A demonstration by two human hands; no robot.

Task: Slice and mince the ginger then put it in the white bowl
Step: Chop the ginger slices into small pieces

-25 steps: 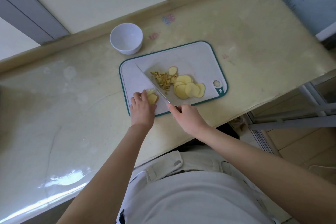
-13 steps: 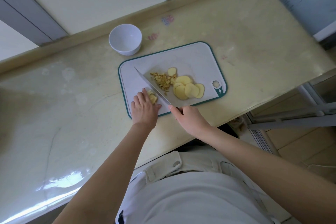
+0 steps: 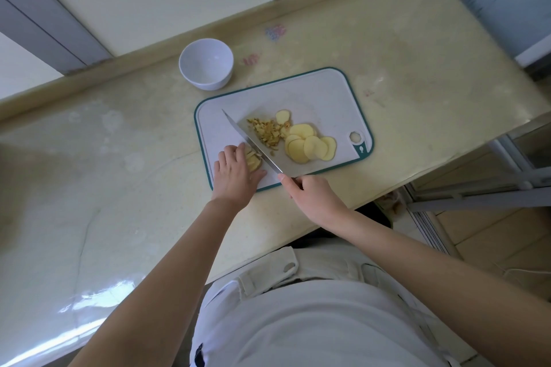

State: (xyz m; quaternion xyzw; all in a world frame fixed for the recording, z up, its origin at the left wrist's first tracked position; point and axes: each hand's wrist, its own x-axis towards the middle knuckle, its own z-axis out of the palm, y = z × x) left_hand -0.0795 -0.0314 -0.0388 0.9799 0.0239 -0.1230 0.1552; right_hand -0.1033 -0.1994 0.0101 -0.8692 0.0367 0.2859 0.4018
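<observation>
- At the kitchen counter (image 3: 119, 158), seen from my remote seat through the head camera: a person cuts ginger on a white cutting board (image 3: 313, 95) with a teal rim.
- The left hand (image 3: 234, 176) is curled down over a small stack of ginger slices (image 3: 254, 160) at the near left of the board, fingertips pinning it.
- The right hand (image 3: 313, 197) is wrapped round the handle of a knife (image 3: 250, 141). The blade runs diagonally across the board, tip pointing away from the body, and lies right against the stack.
- Just beyond the blade sits a small heap of minced ginger (image 3: 267, 132). Right of that, a fan of loose slices (image 3: 310, 144) overlaps, not yet cut down.
- The white bowl (image 3: 205, 65) stands off the board at its far left corner and looks empty.
- My reading: the work is partway through mincing. One batch is done, one is under the knife, and most of the slices are waiting.
- To do this step well, I would tuck the left fingertips back, let the knuckles guide the flat of the blade and take thin, even cuts. I would then turn the strips and cross-cut them.
- The risk I see is the thumb lying close to the edge, and a short stack that may slide apart under pressure.
</observation>
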